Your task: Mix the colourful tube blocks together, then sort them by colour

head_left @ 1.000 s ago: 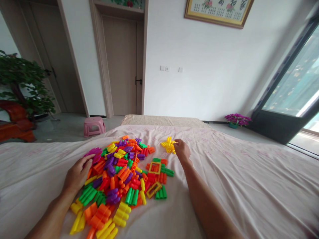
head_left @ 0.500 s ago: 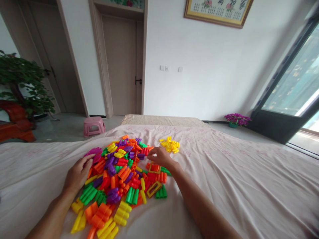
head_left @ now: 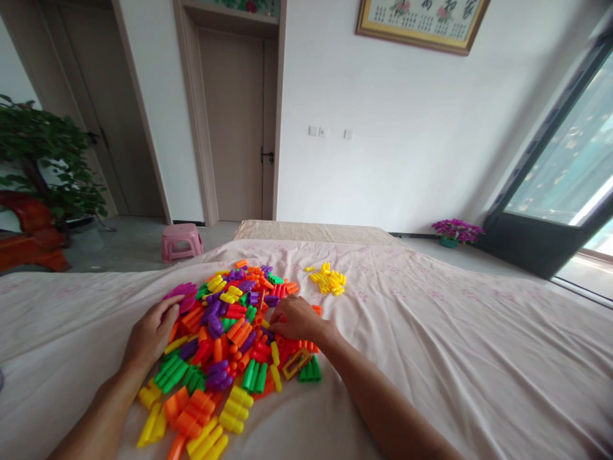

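Note:
A mixed pile of plastic toy building blocks (head_left: 239, 335) in orange, red, purple, green and yellow lies on the cloth. At its left edge rests my left hand (head_left: 152, 332), loosely open, fingertips at a magenta flower-shaped piece (head_left: 186, 296). My right hand (head_left: 299, 318) reaches into the right side of the pile, palm down. Its fingers are bent together over the end of a yellow block (head_left: 265, 324); the fingertips are partly hidden. Beyond that hand, apart from the pile, sits a small heap of yellow blocks (head_left: 329, 280).
The pale flowered cloth (head_left: 431, 345) has folds on the right. On the floor stand a pink stool (head_left: 182, 243), a pot of magenta flowers (head_left: 454, 231) and a leafy plant (head_left: 48, 153). A closed door (head_left: 232, 128) is in the wall behind.
My right hand has moved nearer and slightly left, down onto the pile, and now covers an orange block and a yellow frame-shaped piece. My left hand stays in place.

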